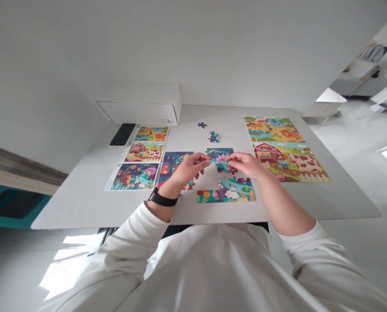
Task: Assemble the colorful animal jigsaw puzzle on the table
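Black phone point(122, 134) lies at ten o'clock from my hands, just beside the white box point(144, 105) that stands against the wall. Right of the phone, the picture sheet point(141, 158) shows three scenes, and its print is too small to read. My left hand point(186, 169), with a dark band point(162, 199) on the wrist, covers much of the dark blue part of the half-built puzzle point(226, 190), so I cannot tell how far that part is joined. Its thumb and fingers pinch the left edge of a teal and pink puzzle piece point(222, 164). My right hand point(247, 167), at three o'clock from the piece, pinches the other edge. I cannot tell whether I hold one piece or a few joined, nor whether it touches the table point(82, 203). Some loose pieces point(213, 137) lie at twelve o'clock, apart from my fingers. Two finished puzzles point(284, 147) lie at two o'clock. My sleeves and chest hide the table's near edge.
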A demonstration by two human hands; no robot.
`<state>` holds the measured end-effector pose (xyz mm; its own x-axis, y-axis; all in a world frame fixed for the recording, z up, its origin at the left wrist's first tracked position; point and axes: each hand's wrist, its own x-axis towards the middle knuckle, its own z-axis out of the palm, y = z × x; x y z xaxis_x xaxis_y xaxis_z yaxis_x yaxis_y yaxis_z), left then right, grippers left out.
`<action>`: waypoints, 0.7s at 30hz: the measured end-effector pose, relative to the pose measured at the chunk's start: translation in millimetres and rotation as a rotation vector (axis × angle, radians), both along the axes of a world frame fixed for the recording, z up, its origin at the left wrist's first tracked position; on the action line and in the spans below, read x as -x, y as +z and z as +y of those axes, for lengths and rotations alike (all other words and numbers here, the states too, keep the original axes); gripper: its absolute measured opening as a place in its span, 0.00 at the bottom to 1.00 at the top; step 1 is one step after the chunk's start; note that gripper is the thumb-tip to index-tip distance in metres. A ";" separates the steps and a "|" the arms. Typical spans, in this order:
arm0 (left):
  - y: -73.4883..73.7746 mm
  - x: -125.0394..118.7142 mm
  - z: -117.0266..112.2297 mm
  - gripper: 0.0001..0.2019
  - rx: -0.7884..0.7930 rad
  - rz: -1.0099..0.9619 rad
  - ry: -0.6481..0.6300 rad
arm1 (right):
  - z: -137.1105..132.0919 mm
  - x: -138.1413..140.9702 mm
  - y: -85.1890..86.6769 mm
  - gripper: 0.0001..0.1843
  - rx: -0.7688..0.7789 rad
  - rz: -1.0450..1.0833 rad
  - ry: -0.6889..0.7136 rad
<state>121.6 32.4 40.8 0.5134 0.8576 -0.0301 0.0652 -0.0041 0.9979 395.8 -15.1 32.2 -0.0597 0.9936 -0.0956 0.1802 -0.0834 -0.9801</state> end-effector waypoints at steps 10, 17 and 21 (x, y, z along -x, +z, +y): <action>-0.2 -1.7 -9.4 0.16 0.057 0.177 -0.067 | -5.7 14.3 5.4 0.20 -0.016 0.026 0.075; 8.6 -5.7 -18.8 0.13 0.087 0.182 -0.050 | -5.3 18.2 1.9 0.21 0.016 0.055 0.110; 9.5 -5.5 -18.5 0.14 0.062 0.181 -0.082 | -5.4 18.3 0.4 0.20 0.011 0.051 0.138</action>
